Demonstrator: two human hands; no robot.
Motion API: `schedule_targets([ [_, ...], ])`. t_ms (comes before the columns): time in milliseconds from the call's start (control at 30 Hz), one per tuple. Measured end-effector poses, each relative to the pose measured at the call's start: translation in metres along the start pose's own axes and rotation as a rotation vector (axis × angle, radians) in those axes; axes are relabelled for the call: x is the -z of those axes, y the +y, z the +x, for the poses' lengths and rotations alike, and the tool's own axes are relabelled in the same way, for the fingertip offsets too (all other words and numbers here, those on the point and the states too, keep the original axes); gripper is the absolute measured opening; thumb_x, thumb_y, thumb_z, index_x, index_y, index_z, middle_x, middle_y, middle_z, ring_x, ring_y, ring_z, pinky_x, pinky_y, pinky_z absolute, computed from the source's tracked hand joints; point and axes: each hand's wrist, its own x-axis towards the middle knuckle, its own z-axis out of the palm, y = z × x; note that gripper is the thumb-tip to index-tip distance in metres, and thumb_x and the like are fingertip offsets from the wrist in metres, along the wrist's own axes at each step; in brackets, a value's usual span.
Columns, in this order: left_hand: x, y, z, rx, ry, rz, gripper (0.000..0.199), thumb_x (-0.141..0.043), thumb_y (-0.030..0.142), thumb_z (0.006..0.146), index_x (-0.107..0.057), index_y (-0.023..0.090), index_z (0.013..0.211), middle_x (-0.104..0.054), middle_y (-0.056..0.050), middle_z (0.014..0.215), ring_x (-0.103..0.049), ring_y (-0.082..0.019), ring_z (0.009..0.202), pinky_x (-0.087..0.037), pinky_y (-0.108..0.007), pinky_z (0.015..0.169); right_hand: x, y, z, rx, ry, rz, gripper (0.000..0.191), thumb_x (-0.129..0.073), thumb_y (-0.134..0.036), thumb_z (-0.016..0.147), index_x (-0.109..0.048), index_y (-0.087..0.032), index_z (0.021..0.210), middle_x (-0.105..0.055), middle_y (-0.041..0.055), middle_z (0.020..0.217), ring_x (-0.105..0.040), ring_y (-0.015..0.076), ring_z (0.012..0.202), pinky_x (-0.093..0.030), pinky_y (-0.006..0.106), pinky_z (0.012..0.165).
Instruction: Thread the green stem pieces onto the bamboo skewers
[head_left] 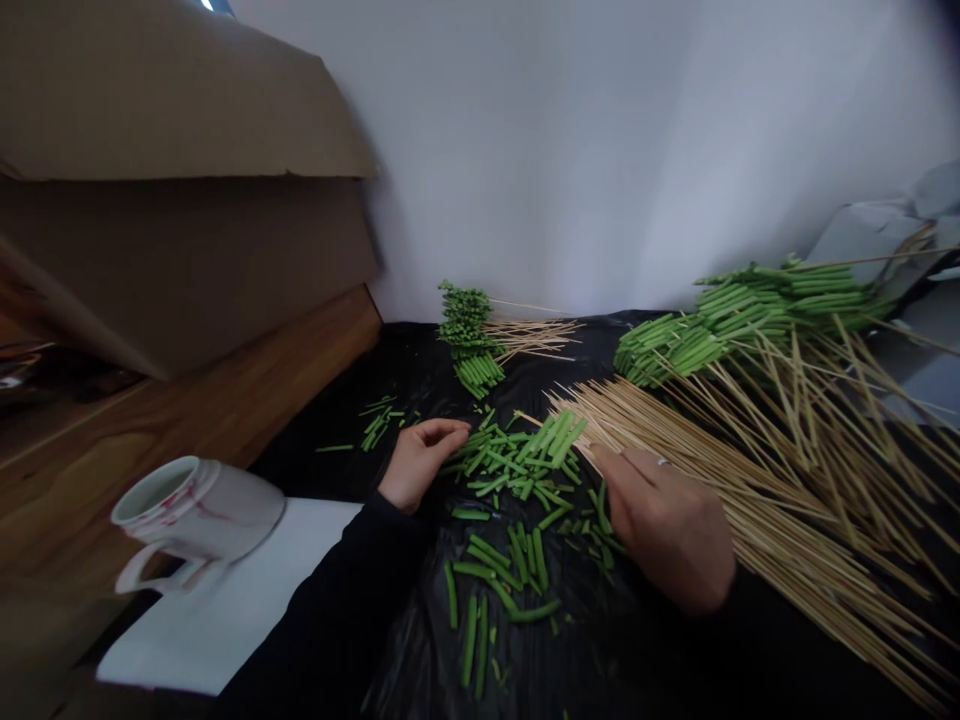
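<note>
My right hand (667, 520) is closed around a thin wooden skewer (531, 418) whose tip points left. Several cut green bean pieces (559, 438) sit side by side across that skewer, just ahead of my fingers. At the left edge of the loose bean pile (495, 465), my left hand (420, 460) has thumb and forefinger pinched together. Whatever is in that pinch is hidden or too small to name. Longer bean pieces (517, 570) lie on the black plastic sheet (420, 640) nearer to me.
Loaded bean skewers (472, 340) are stacked by the wall, with a larger stack (750, 310) at back right. Bare skewers (750, 480) fan out along the right. A mug (240, 510) stands on white paper (315, 515) at left. Behind it is a cardboard box (247, 240).
</note>
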Motion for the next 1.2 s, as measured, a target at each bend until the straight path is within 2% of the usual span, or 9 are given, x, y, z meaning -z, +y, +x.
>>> schedule_targets([
  [133, -0.007, -0.005, -0.002, -0.159, -0.076, 0.223, 0.014, -0.077, 0.026, 0.066, -0.076, 0.017, 0.076, -0.071, -0.006, 0.076, -0.059, -0.018, 0.07, -0.042, -0.027, 0.068, -0.001, -0.001, -0.001, 0.007, -0.025, -0.008, 0.027, -0.047, -0.012, 0.087, -0.066, -0.016, 0.105, -0.058, 0.0021, 0.071, -0.049, 0.0138, 0.061, -0.028, 0.03, 0.058],
  [233, -0.009, -0.01, -0.004, -0.263, -0.091, 0.352, 0.013, -0.077, 0.024, 0.065, -0.077, 0.02, 0.078, -0.068, -0.006, 0.077, -0.057, -0.018, 0.07, -0.04, -0.027, 0.067, -0.002, -0.002, -0.001, 0.012, -0.025, 0.011, 0.027, -0.046, -0.011, 0.087, -0.065, -0.016, 0.104, -0.058, 0.0022, 0.071, -0.05, 0.0139, 0.061, -0.029, 0.03, 0.058],
  [367, -0.005, -0.016, -0.005, -0.32, -0.127, 0.574, 0.017, -0.076, 0.023, 0.066, -0.076, 0.023, 0.083, -0.067, -0.004, 0.075, -0.057, -0.02, 0.071, -0.038, -0.027, 0.067, -0.001, -0.003, -0.002, 0.014, -0.047, 0.023, 0.026, -0.045, -0.013, 0.088, -0.065, -0.016, 0.104, -0.058, 0.002, 0.072, -0.05, 0.0138, 0.06, -0.029, 0.03, 0.057],
  [467, -0.003, -0.015, -0.004, -0.321, -0.126, 0.613, 0.015, -0.074, 0.022, 0.069, -0.076, 0.023, 0.084, -0.069, -0.004, 0.075, -0.059, -0.021, 0.072, -0.039, -0.028, 0.07, 0.0, -0.004, -0.002, 0.014, -0.053, 0.031, 0.028, -0.043, -0.014, 0.088, -0.064, -0.016, 0.107, -0.06, 0.0023, 0.075, -0.05, 0.0134, 0.061, -0.029, 0.029, 0.056],
  [567, -0.004, -0.011, -0.004, -0.321, -0.05, 0.548, 0.015, -0.072, 0.023, 0.072, -0.076, 0.023, 0.086, -0.07, -0.005, 0.079, -0.06, -0.021, 0.074, -0.04, -0.029, 0.073, 0.001, -0.006, -0.002, 0.012, -0.05, 0.034, 0.028, -0.043, -0.013, 0.088, -0.064, -0.016, 0.107, -0.06, 0.0024, 0.075, -0.05, 0.0133, 0.062, -0.029, 0.029, 0.056],
  [667, -0.006, -0.008, -0.004, -0.254, -0.015, 0.347, 0.019, -0.073, 0.026, 0.071, -0.076, 0.021, 0.089, -0.071, -0.006, 0.083, -0.06, -0.02, 0.078, -0.043, -0.028, 0.075, 0.002, -0.006, -0.001, 0.018, -0.044, 0.037, 0.028, -0.044, -0.012, 0.086, -0.064, -0.015, 0.105, -0.059, 0.0026, 0.073, -0.05, 0.0133, 0.061, -0.029, 0.029, 0.055],
  [833, -0.012, -0.003, -0.008, 0.041, -0.124, -0.142, 0.032, -0.082, 0.029, 0.062, -0.074, 0.015, 0.09, -0.072, -0.006, 0.083, -0.062, -0.016, 0.074, -0.046, -0.026, 0.072, 0.001, -0.009, -0.001, 0.022, -0.026, 0.04, 0.029, -0.044, -0.011, 0.086, -0.066, -0.015, 0.105, -0.058, 0.0024, 0.07, -0.047, 0.0134, 0.059, -0.027, 0.03, 0.054],
  [933, -0.014, -0.001, -0.01, 0.178, -0.174, -0.343, 0.033, -0.084, 0.027, 0.061, -0.073, 0.014, 0.089, -0.072, -0.005, 0.083, -0.064, -0.014, 0.074, -0.048, -0.023, 0.069, 0.0, -0.01, -0.002, 0.023, -0.027, 0.053, 0.029, -0.044, -0.011, 0.087, -0.066, -0.015, 0.106, -0.057, 0.0023, 0.07, -0.048, 0.0136, 0.06, -0.027, 0.031, 0.054],
  [1200, -0.014, 0.003, -0.01, 0.311, -0.234, -0.513, 0.029, -0.082, 0.02, 0.065, -0.073, 0.011, 0.092, -0.072, -0.007, 0.081, -0.064, -0.01, 0.07, -0.05, -0.019, 0.063, -0.001, -0.014, -0.004, 0.06, -0.041, 0.087, 0.029, -0.043, -0.013, 0.089, -0.066, -0.014, 0.107, -0.056, 0.002, 0.07, -0.046, 0.0127, 0.058, -0.028, 0.031, 0.054],
])
